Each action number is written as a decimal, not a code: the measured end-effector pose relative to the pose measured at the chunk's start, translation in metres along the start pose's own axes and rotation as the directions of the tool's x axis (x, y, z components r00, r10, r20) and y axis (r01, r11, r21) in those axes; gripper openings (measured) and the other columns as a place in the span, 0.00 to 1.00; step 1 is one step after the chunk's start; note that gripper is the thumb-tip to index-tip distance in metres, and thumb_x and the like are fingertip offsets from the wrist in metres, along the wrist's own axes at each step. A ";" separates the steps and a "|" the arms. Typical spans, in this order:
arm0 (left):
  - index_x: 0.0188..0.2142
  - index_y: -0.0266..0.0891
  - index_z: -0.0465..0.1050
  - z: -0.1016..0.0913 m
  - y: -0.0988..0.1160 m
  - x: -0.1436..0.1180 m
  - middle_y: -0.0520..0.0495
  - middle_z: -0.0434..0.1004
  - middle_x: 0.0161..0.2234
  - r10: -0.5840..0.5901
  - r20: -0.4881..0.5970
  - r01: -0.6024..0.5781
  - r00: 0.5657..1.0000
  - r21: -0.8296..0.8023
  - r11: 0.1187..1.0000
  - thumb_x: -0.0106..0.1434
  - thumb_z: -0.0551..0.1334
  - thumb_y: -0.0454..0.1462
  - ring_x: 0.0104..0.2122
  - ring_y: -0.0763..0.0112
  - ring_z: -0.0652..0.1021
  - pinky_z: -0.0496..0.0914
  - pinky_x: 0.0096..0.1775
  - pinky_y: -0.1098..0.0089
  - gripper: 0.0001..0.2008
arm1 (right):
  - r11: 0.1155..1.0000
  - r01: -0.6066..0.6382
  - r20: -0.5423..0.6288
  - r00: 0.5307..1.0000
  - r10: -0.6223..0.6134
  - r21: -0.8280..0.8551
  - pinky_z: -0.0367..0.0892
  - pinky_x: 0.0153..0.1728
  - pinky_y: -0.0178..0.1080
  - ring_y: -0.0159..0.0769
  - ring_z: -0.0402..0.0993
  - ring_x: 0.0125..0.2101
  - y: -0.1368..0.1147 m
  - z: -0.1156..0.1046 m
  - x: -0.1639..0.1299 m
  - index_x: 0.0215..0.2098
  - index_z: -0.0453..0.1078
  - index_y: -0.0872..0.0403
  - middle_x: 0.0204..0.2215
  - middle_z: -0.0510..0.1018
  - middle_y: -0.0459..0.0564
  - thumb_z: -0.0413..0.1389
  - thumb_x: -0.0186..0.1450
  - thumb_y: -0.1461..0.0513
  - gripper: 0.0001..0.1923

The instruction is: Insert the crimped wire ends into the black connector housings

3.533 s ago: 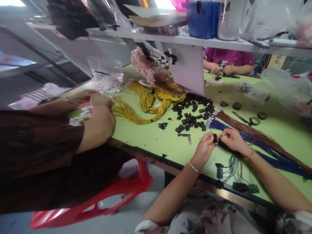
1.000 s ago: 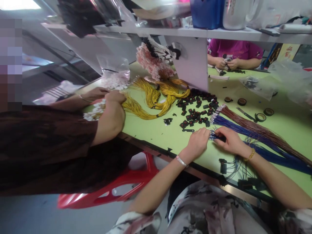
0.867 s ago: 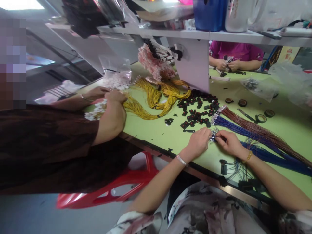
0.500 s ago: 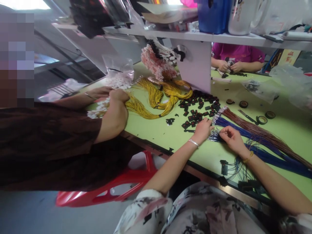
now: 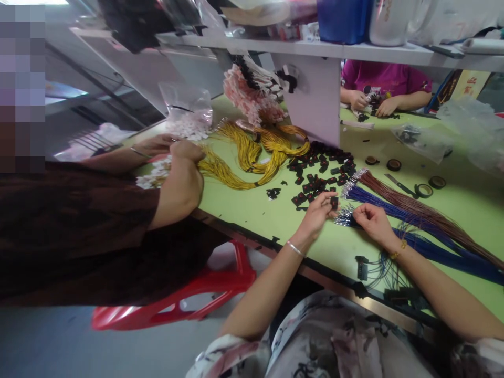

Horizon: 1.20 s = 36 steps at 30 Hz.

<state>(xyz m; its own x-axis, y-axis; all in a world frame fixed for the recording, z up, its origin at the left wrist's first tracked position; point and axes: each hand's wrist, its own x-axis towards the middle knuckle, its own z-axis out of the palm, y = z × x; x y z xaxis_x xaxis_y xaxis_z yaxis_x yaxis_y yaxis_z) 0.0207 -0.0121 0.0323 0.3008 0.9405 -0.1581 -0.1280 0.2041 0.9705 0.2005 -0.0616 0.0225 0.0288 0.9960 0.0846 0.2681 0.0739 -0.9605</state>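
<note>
From the head camera I see my left hand (image 5: 317, 212) pinching a small black connector (image 5: 334, 202) between thumb and fingertips. Just right of it, my right hand (image 5: 370, 220) is closed on the metal-tipped ends of a blue wire bundle (image 5: 397, 212). Loose black connectors (image 5: 315, 178) lie just beyond, on the green table (image 5: 252, 210).

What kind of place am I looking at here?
Probably a wire-harness assembly workshop: bundled yellow wires, a pile of black connectors and tape rolls on a shared green bench.
</note>
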 end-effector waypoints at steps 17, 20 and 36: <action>0.42 0.35 0.72 0.011 -0.026 -0.015 0.46 0.75 0.36 -0.153 0.241 0.256 0.958 -0.491 0.832 0.57 0.63 0.28 0.34 0.76 0.76 0.70 0.42 0.73 0.12 | 0.977 0.077 -0.003 0.997 -0.080 -0.199 0.52 0.21 0.31 0.25 0.53 0.18 -0.009 0.005 -0.006 0.22 0.67 0.55 0.16 0.64 0.41 0.55 0.55 0.61 0.06; 0.42 0.35 0.73 0.011 -0.027 -0.016 0.45 0.75 0.37 -0.148 0.248 0.255 0.957 -0.486 0.836 0.57 0.63 0.29 0.34 0.76 0.76 0.70 0.42 0.73 0.12 | 0.965 0.073 -0.013 0.997 -0.079 -0.251 0.51 0.21 0.31 0.25 0.53 0.18 -0.009 0.006 -0.007 0.22 0.67 0.55 0.15 0.63 0.40 0.54 0.55 0.61 0.06; 0.41 0.36 0.73 0.023 -0.037 -0.025 0.48 0.74 0.32 -0.131 0.061 0.144 0.989 -0.337 0.930 0.51 0.69 0.38 0.30 0.76 0.74 0.70 0.38 0.72 0.18 | 0.877 0.212 0.132 0.976 -0.172 -0.432 0.52 0.23 0.31 0.27 0.57 0.20 -0.005 0.007 -0.011 0.25 0.65 0.54 0.18 0.66 0.42 0.52 0.60 0.62 0.07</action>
<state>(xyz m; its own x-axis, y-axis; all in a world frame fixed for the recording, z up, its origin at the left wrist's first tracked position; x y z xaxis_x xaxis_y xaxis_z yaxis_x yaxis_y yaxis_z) 0.0401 -0.0492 0.0042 0.3717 0.8873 -0.2729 -0.3944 0.4171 0.8188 0.1917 -0.0720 0.0244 -0.1448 0.9663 0.2127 0.6570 0.2546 -0.7096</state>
